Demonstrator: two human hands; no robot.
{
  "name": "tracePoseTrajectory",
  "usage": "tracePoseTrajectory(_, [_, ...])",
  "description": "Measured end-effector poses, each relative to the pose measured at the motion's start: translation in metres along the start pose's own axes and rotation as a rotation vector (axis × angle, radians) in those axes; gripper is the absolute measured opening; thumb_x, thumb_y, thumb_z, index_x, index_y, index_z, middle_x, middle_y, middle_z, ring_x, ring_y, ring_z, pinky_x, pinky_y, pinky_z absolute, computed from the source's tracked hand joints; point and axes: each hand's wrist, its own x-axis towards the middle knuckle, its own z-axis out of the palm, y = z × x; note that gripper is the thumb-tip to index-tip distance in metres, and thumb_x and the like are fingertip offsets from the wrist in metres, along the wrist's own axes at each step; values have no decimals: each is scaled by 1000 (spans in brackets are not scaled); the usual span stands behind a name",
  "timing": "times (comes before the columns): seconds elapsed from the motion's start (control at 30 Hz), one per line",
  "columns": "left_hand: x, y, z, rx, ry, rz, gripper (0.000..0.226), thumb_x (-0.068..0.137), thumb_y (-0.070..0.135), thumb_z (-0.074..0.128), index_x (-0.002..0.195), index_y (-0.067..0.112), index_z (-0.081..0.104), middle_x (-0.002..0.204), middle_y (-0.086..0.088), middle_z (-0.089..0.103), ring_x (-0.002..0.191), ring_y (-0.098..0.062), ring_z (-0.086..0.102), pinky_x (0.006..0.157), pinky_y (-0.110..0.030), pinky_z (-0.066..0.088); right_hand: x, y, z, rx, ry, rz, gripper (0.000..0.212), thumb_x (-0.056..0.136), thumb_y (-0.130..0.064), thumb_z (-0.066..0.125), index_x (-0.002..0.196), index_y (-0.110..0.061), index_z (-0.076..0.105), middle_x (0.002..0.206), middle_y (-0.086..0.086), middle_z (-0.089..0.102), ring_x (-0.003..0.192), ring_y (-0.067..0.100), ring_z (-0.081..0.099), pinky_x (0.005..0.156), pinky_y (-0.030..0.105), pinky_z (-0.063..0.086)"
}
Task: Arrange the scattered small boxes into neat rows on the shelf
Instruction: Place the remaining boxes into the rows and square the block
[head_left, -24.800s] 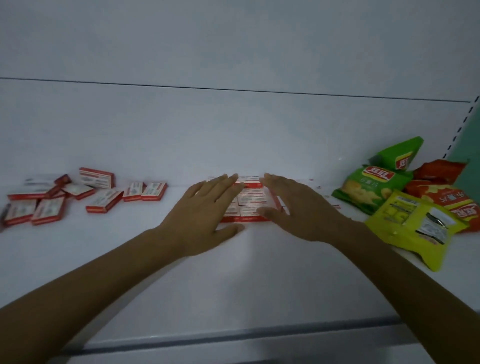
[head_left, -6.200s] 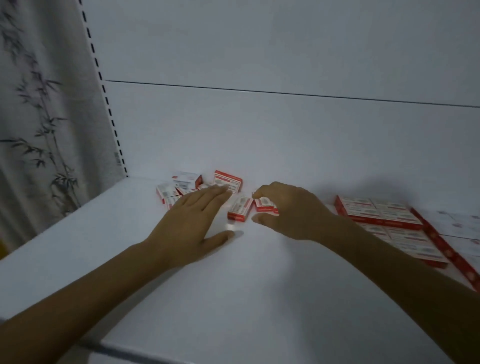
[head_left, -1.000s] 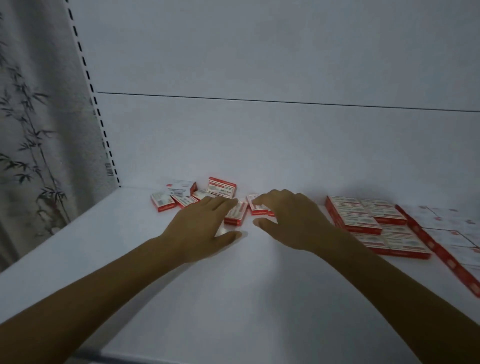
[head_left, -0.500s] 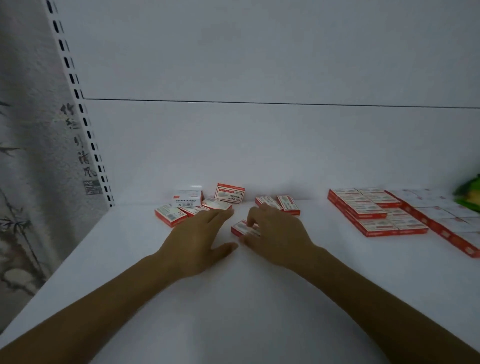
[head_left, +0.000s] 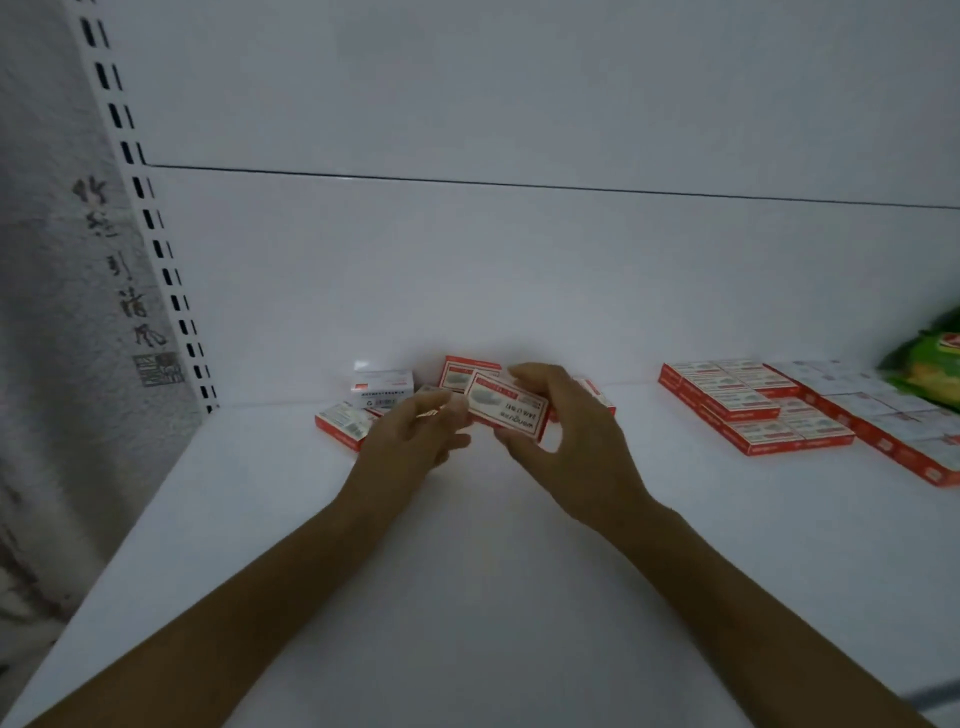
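While right hand (head_left: 576, 447) pinches box (head_left: 506, 410), left hand (head_left: 405, 447) blurred, green bag (head_left: 930, 371) cropped

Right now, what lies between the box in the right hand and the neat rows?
Head view: one loose box, half hidden behind the right hand gripping the held box, then bare shelf.

Both bare forearms enter from the lower corners of the frame and converge near its centre. The right hand (head_left: 571, 447) pinches a small box (head_left: 506, 410) at its right end, thumb beneath and fingers curled over the top. The left hand (head_left: 410, 441) sits just left of it, back up, with blurred fingers loosely extended toward the box's left end. Whether they touch it is unclear.
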Motion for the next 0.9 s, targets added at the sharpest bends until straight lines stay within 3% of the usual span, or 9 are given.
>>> tracePoseTrajectory(0.1, [-7, 8, 8, -128, -53, -36, 44, 73, 50, 53, 105, 22, 63, 100, 1, 72, 91, -14, 69, 88, -33, 51, -3, -1, 0, -42, 28, -90, 55, 76, -34, 66, 126, -20, 47, 119, 0, 59, 102, 11, 55, 84, 25, 49])
tracePoseTrajectory(0.3, [-11, 4, 11, -141, -40, -18, 26, 84, 37, 54, 106, 23, 62, 100, 5, 72, 90, -12, 68, 86, -28, 51, -4, -6, 1, -49, 45, -174, 59, 77, -30, 66, 129, -24, 38, 122, 2, 58, 106, 9, 51, 88, 26, 47])
tracePoseTrajectory(0.57, [-7, 0, 9, -225, 24, -47, 21, 87, 31, 54, 105, 23, 62, 104, 2, 71, 91, -14, 69, 84, -27, 52, -3, -4, -2, 12, 35, 21, 74, 72, -35, 76, 134, -18, 39, 125, 0, 57, 108, 8, 52, 91, 28, 47])
tracePoseTrajectory(0.67, [-7, -1, 9, -251, 28, -44, 18, 87, 31, 54, 103, 25, 62, 102, 4, 71, 89, -13, 69, 83, -26, 53, -4, -1, -4, 4, 28, 107, 66, 76, -36, 72, 132, -20, 41, 115, -5, 63, 95, 4, 56, 88, 27, 50])
tracePoseTrajectory(0.77, [-7, -1, 9, -250, 24, -21, 23, 82, 34, 56, 102, 24, 62, 99, 6, 72, 88, -13, 69, 82, -25, 53, -5, -2, -1, -6, 0, 69, 56, 82, -27, 68, 132, -18, 46, 110, -4, 66, 87, 2, 58, 85, 30, 53])
tracePoseTrajectory(0.9, [-9, 0, 10, -233, 17, 13, 19, 85, 31, 55, 102, 24, 61, 97, 8, 72, 87, -13, 69, 79, -22, 54, -7, -5, 3, -16, 1, 8, 55, 84, -19, 66, 134, -13, 44, 113, 2, 66, 89, 1, 55, 81, 14, 45])
